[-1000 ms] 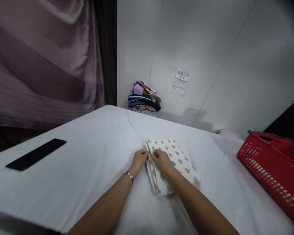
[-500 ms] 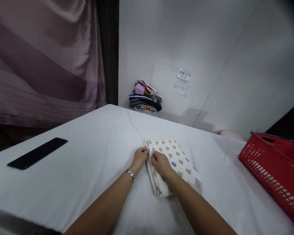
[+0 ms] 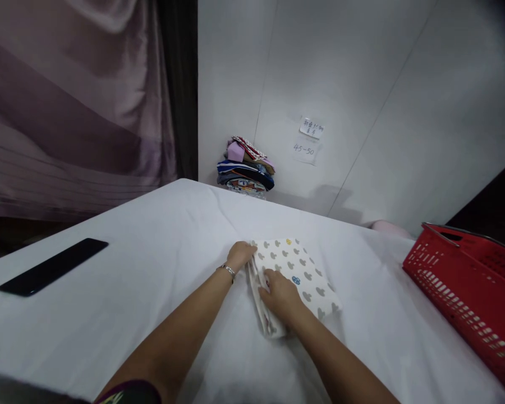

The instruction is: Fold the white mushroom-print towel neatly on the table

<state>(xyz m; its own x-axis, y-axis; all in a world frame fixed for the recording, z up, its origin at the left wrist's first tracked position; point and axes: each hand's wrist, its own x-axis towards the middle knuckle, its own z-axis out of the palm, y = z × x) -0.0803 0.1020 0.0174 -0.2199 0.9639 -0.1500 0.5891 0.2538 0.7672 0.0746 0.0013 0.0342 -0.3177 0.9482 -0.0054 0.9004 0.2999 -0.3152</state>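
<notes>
- The folded cloth (image 3: 309, 278) lies on the counter (image 3: 109, 314), layered edge leftward.
- Left hand (image 3: 240, 256): fingers seem closed on its far corner, best held steady.
- Right hand (image 3: 281, 295): fingers touch the layered edge, grip unclear; align layers gently, without tugging.
- On the wall (image 3: 362, 84), the lower paper (image 3: 304, 150) reads "45-50"; the upper paper (image 3: 311, 128) is too small to read.
</notes>
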